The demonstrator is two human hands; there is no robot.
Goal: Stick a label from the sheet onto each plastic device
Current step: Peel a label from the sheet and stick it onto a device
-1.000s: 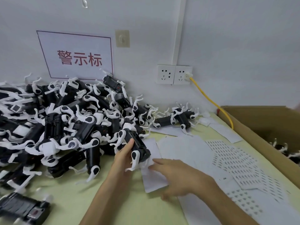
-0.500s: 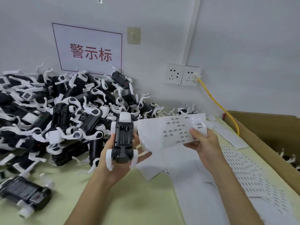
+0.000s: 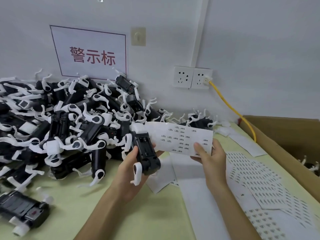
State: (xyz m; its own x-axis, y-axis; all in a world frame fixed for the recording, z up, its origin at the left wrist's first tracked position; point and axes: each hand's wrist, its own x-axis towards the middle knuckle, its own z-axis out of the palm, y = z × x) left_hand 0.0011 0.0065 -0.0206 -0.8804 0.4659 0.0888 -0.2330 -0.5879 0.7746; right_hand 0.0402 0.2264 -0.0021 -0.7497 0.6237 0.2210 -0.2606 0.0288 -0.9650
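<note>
My left hand point(image 3: 129, 168) grips a black plastic device point(image 3: 146, 152) with white curved legs, lifted off the table with its open underside facing me. Beside it my right hand point(image 3: 210, 157) pinches a white label sheet point(image 3: 181, 138) by its lower right corner, thumb on top. The sheet is raised and carries scattered small black labels; its left edge sits behind the device. A big pile of black-and-white devices point(image 3: 65, 122) fills the left of the table against the wall.
Used label sheets point(image 3: 256, 186) lie spread over the right of the yellow-green table point(image 3: 138, 217). A cardboard box point(image 3: 285, 134) with a few devices stands at the far right. A yellow cable point(image 3: 230, 105) runs from the wall socket. One lone device point(image 3: 24, 212) lies at bottom left.
My left hand picked a device off the pile's edge and turned it underside up. My right hand lifted a label sheet from the table and now holds it next to the device.
</note>
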